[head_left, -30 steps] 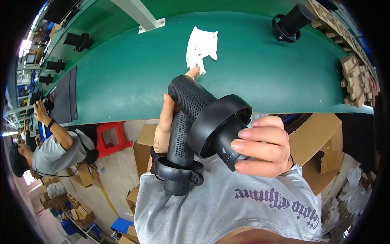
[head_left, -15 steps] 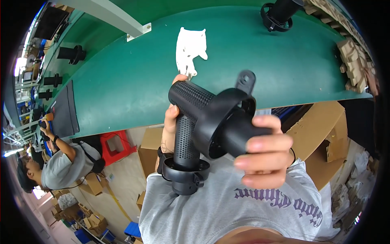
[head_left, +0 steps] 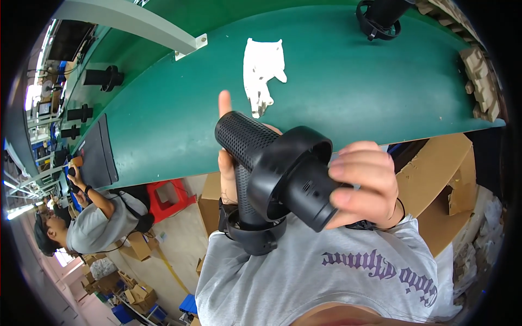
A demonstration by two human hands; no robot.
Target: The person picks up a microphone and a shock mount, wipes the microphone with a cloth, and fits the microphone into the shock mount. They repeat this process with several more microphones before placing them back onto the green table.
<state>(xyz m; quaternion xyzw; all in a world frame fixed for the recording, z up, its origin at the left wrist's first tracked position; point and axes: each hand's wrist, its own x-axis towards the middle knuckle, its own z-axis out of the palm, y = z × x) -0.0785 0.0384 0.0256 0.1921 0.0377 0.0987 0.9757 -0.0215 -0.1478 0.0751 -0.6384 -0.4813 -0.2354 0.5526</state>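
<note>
I hold two black microphones above my lap, each with a perforated grille and a wide ring mount. The front microphone [head_left: 247,138] lies slantwise, its plain base end pointing down and right. My right hand [head_left: 372,182] closes its fingers on that base end. Behind it, the other microphone [head_left: 255,231] hangs down with its ring low, close to my left wrist. My left hand [head_left: 226,163] is wrapped around the crossing grilles, one finger stretched upward, its palm mostly hidden by them. A white glove [head_left: 263,65] lies on the green table [head_left: 348,76] just beyond.
Another black microphone [head_left: 380,19] stands at the far right, near moulded cardboard trays [head_left: 481,84]. Several more stand along the left side near a dark mat [head_left: 99,152]. Open cardboard boxes [head_left: 432,168] flank me. A co-worker [head_left: 103,220] sits left, near a red stool [head_left: 169,201].
The front microphone has turned about its length; its mount's tab is out of sight and its base end shows. My right fingers have shifted on the base, and a left finger has straightened upward.
</note>
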